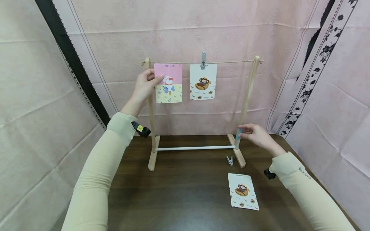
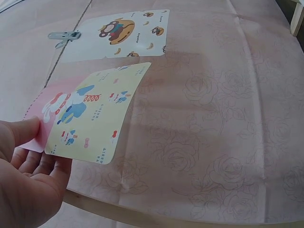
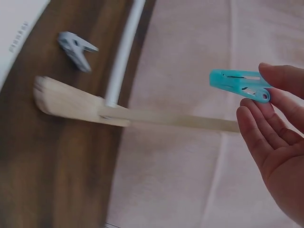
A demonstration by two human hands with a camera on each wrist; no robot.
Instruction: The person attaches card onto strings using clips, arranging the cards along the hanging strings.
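Observation:
My left hand (image 1: pixel 143 86) pinches the left edge of a pink and yellow card (image 1: pixel 173 94) between thumb and fingers, up against the string (image 1: pixel 234 61) of a wooden stand. To its right a white monkey card (image 1: pixel 211 93) hangs from the string by a grey clothespin (image 1: pixel 203 59). My right hand (image 1: pixel 258 136), low beside the stand's right post, pinches a turquoise clothespin (image 3: pixel 225 80) with thumb and fingers. A second grey clothespin (image 1: pixel 230 161) lies on the table near the stand's right foot. Whether the pink and yellow card touches the string is unclear.
Another white monkey card (image 1: pixel 235 199) lies on the dark wooden table (image 1: pixel 173 199) at front right. The stand's posts (image 1: pixel 250 86) and feet (image 1: pixel 152 160) are joined by a white bar (image 1: pixel 196 148). Pink cloth (image 1: pixel 196 122) hangs behind and at both sides.

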